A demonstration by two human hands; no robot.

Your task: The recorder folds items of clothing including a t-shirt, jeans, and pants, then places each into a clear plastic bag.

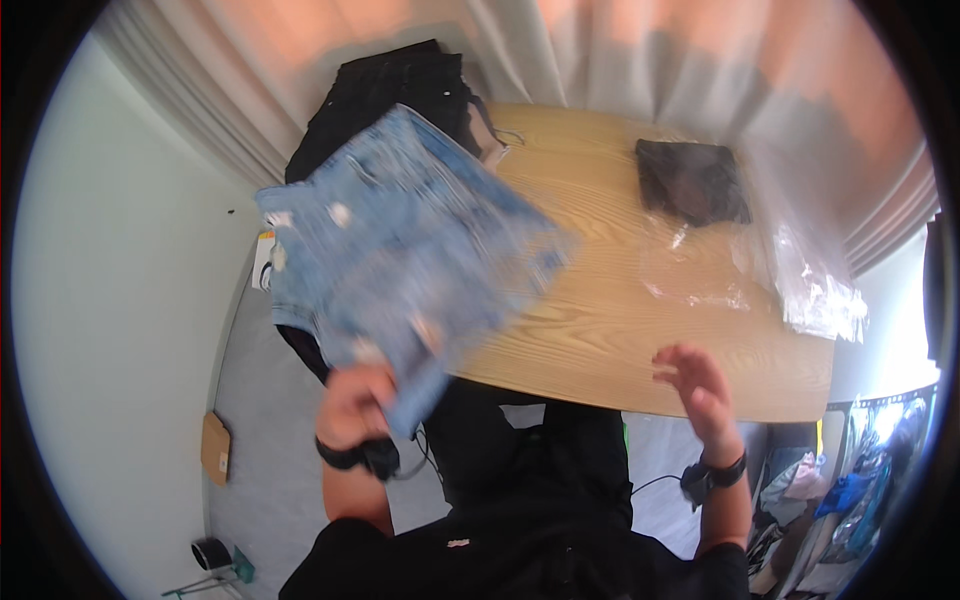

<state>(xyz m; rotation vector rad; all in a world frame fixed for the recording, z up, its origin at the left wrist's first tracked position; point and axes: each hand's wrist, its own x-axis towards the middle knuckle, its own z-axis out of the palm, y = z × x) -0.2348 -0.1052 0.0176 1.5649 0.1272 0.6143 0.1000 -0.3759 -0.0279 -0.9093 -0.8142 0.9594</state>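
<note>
My left hand (pixel 357 405) is closed on a lower corner of a light-blue denim garment (pixel 375 215) with ripped, frayed patches, which looks like shorts. The denim spreads over the left part of the wooden table (pixel 590 330) and is smeared by motion, most of all on its right side. Behind it, partly covered, lie black clothes (pixel 400 95). Over the table's front edge, my right hand (pixel 703 390) is raised with its fingers apart and holds nothing.
At the back right lies a folded dark item (pixel 690 180) in clear plastic. Beside it, clear plastic bags (pixel 810 285) hang over the table's right edge. A curtain (pixel 600 60) backs the table. Clothes on a rack (pixel 850 490) stand at the lower right. Cardboard (pixel 215 448) is at the left wall.
</note>
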